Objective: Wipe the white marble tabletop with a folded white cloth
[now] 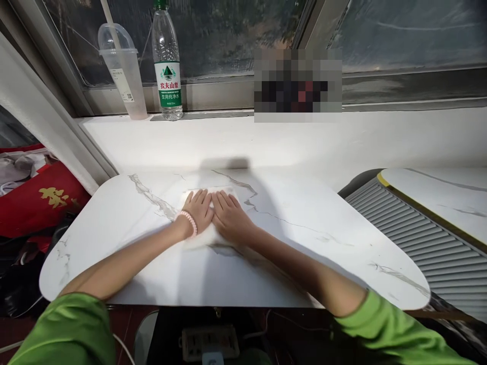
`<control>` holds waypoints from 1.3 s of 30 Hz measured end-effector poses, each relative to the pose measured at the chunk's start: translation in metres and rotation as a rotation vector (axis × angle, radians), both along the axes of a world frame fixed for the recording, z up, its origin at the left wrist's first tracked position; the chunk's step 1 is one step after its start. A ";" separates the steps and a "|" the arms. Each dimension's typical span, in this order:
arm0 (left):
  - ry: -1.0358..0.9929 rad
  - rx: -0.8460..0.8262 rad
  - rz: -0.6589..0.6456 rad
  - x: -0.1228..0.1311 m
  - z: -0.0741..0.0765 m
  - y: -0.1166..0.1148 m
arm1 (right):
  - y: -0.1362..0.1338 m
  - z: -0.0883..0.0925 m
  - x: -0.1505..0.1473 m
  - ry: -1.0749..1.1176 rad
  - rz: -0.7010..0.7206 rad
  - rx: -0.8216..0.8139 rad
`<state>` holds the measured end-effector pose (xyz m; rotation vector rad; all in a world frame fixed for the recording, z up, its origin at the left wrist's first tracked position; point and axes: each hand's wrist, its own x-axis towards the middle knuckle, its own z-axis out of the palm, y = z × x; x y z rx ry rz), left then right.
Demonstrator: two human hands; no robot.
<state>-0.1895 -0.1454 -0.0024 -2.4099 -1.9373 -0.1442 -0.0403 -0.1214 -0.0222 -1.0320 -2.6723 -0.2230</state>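
Note:
Both my hands rest flat, side by side, on a thin white piece of cloth or paper; I cannot tell which. It lies on a white marble-patterned table. My left hand wears a pink beaded bracelet at the wrist, and its fingers are stretched out away from me. My right hand presses down next to it, fingers also extended, with the thumb sides of the two hands touching or nearly so. Neither hand is wrapped around anything. The hands cover much of the white piece.
On the window ledge stand a clear plastic cup with a straw and a green-labelled water bottle. A red bag is at the left. At the right is another table beside a ribbed panel. Below the table edge sits a power strip.

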 end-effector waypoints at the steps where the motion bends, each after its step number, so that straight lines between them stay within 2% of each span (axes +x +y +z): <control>1: 0.006 0.003 -0.024 -0.001 0.000 -0.020 | -0.018 0.000 0.003 0.002 0.026 0.020; 4: -0.003 0.036 -0.107 -0.002 0.001 -0.074 | -0.066 0.000 0.010 0.049 0.083 0.073; 6: -0.024 0.067 -0.147 -0.003 0.002 -0.098 | -0.087 0.000 0.012 0.088 0.110 0.083; 8: -0.048 0.076 -0.157 -0.004 0.003 -0.108 | -0.093 0.001 0.011 0.116 0.120 0.058; 10: -0.071 0.072 -0.131 -0.008 0.004 -0.104 | -0.086 -0.001 0.005 0.130 0.131 0.019; 14: -0.084 0.068 -0.050 -0.029 0.002 -0.068 | -0.045 -0.005 -0.023 0.139 0.137 -0.038; 23: -0.055 0.057 -0.016 -0.097 0.012 0.054 | 0.061 0.000 -0.112 0.194 -0.042 -0.072; 26: -0.064 0.039 0.060 -0.106 0.011 0.076 | 0.079 0.000 -0.125 0.200 -0.046 -0.095; 28: -0.078 0.029 0.101 -0.107 0.008 0.080 | 0.084 -0.001 -0.126 0.222 -0.029 -0.090; 30: -0.093 0.020 0.123 -0.106 0.006 0.077 | 0.081 -0.002 -0.123 0.239 -0.016 -0.081; 33: -0.106 0.016 0.123 -0.099 0.006 0.060 | 0.067 -0.003 -0.115 0.230 -0.011 -0.077; 36: -0.096 0.009 0.111 -0.088 0.007 0.030 | 0.040 -0.003 -0.101 0.202 0.000 -0.063; 39: -0.080 -0.015 0.090 -0.074 0.006 -0.010 | -0.001 -0.003 -0.083 0.201 0.023 -0.034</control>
